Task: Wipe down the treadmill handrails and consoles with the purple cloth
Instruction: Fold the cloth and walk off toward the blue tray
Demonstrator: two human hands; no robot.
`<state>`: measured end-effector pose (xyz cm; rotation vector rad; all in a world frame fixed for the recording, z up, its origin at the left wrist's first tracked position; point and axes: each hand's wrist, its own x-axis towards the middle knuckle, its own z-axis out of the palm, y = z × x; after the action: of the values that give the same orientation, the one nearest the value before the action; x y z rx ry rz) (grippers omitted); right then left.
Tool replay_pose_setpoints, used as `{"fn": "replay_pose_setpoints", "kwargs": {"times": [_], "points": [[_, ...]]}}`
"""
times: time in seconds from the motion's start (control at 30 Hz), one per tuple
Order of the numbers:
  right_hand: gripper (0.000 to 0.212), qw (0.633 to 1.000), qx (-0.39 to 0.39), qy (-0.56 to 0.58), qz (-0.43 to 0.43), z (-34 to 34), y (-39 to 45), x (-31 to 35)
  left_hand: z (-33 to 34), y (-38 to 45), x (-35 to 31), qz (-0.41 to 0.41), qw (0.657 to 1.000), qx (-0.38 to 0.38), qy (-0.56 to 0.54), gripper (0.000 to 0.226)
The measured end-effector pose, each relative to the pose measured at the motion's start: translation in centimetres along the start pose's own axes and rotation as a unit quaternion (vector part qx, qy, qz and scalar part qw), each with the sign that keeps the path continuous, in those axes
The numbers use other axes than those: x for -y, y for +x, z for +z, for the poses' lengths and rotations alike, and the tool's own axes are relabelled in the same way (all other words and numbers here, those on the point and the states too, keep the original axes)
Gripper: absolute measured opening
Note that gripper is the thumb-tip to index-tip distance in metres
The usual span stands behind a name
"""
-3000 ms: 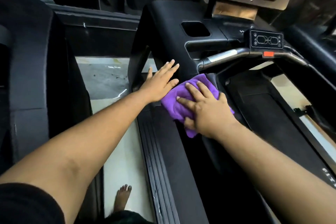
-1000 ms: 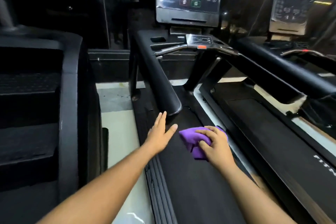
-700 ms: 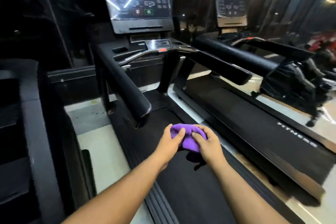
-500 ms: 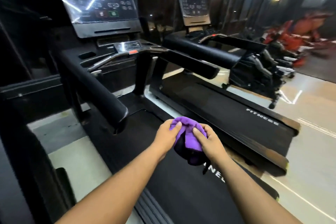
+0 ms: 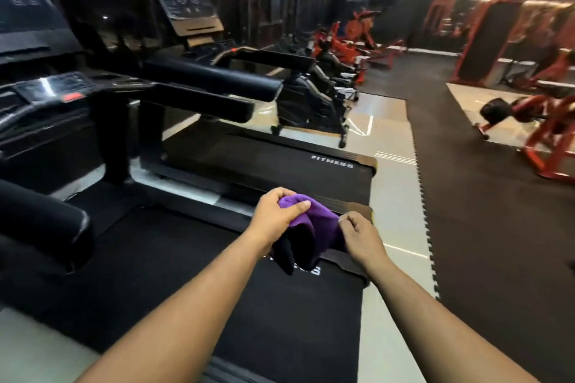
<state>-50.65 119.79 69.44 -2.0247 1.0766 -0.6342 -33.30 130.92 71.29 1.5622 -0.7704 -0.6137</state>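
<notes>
Both hands hold the purple cloth in the air above the rear end of the near treadmill's belt. My left hand pinches its upper left edge and my right hand grips its right edge, so the cloth hangs between them with a dark fold drooping down. The near treadmill's left handrail ends at the lower left and its right handrail runs above the belt. Its console is at the top left. A second treadmill's handrail and console lie beyond.
The second treadmill's belt, marked FITNESS, lies right of mine. Black exercise bikes stand behind it. Dark rubber matting covers the floor on the right, with red weight machines at the far right.
The view has swung right, away from the console toward the gym floor. My hands came off the left handrail, met at the cloth and now pull its edges apart.
</notes>
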Motion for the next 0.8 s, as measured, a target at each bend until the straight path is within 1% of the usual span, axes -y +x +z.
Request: {"fn": "replay_pose_setpoints", "kwargs": {"times": [0.03,0.1,0.17,0.23,0.27,0.37,0.4,0.43,0.5,0.57,0.6,0.63,0.7,0.73,0.8], "points": [[0.024,1.0,-0.026,0.007,0.011,-2.5,-0.8,-1.5,2.3,-0.3,-0.7,0.021,0.999,0.034,0.034,0.024],[0.03,0.999,-0.051,0.007,0.006,-4.2,-1.1,-2.3,2.8,0.2,-1.1,0.059,0.987,0.064,0.138,0.026],[0.032,0.997,-0.08,-0.008,-0.011,-8.0,-2.1,-4.0,4.7,0.1,-1.6,0.093,0.956,0.121,0.251,0.032],[0.031,0.994,-0.079,-0.073,-0.036,-12.3,-3.2,-6.1,7.0,-0.4,-2.0,0.108,0.925,0.178,0.318,0.035],[0.031,0.99,-0.07,-0.118,-0.043,-14.2,-3.7,-7.0,8.2,-0.5,-2.0,0.118,0.907,0.198,0.354,0.032],[0.044,0.969,-0.044,-0.233,-0.067,-20.6,-5.5,-10.6,13.5,-1.7,-2.6,0.168,0.841,0.236,0.457,0.019],[0.05,0.962,-0.035,-0.26,-0.074,-22.3,-5.9,-11.7,15.0,-1.9,-2.7,0.174,0.834,0.238,0.467,0.016],[0.054,0.955,-0.024,-0.287,-0.074,-23.9,-6.2,-12.8,16.7,-2.2,-2.8,0.179,0.834,0.239,0.464,0.013],[0.056,0.94,0.002,-0.338,-0.055,-27.6,-7.0,-15.6,20.4,-2.8,-3.0,0.171,0.852,0.237,0.434,0.016],[0.05,0.935,0.007,-0.354,-0.016,-31.2,-7.9,-18.8,24.0,-3.4,-3.2,0.152,0.877,0.233,0.392,0.024],[0.046,0.941,0.002,-0.339,0.004,-32.6,-8.3,-20.2,25.5,-3.7,-3.4,0.143,0.891,0.227,0.367,0.024],[0.042,0.953,-0.009,-0.303,0.028,-34.4,-9.0,-21.8,27.3,-4.1,-3.8,0.138,0.905,0.221,0.337,0.024],[0.033,0.98,-0.044,-0.179,0.07,-36.9,-9.8,-24.4,29.8,-4.4,-4.1,0.124,0.931,0.202,0.279,0.021],[0.031,0.987,-0.072,-0.117,0.084,-38.6,-10.4,-25.6,31.6,-4.4,-4.4,0.124,0.94,0.189,0.256,0.016],[0.03,0.986,-0.128,-0.027,0.1,-40.4,-11.1,-26.9,33.7,-4.1,-4.6,0.12,0.956,0.156,0.218,0.007]]}}
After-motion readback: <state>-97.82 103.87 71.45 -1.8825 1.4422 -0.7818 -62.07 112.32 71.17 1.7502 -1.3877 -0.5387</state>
